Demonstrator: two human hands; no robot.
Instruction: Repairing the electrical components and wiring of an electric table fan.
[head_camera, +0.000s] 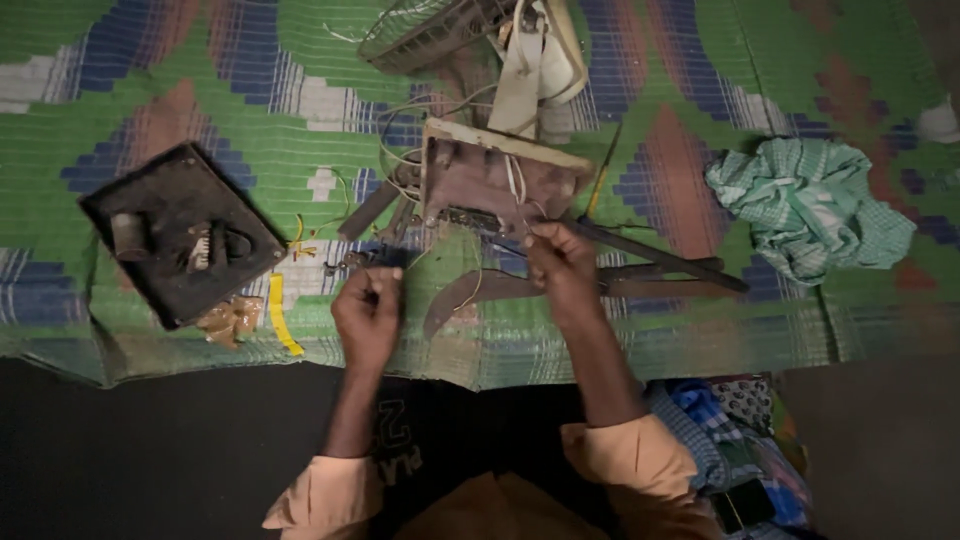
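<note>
My right hand (562, 265) pinches a thin wire at the near edge of an opened, dusty fan base housing (490, 180) that lies on the green patterned mat (830, 60). My left hand (368, 312) is closed around a small dark part or wire end just left of the housing; what it grips is too small to tell. Loose wires (400, 135) run from the housing toward a wire fan guard (425, 35) and a cream plastic piece (540, 65) at the top.
A dark square base plate (180, 232) with small parts lies at left, with a yellow strip (282, 315) and crumpled brown tape beside it. A green checked cloth (810, 205) is at right. Dark metal tools (650, 262) lie right of my hand.
</note>
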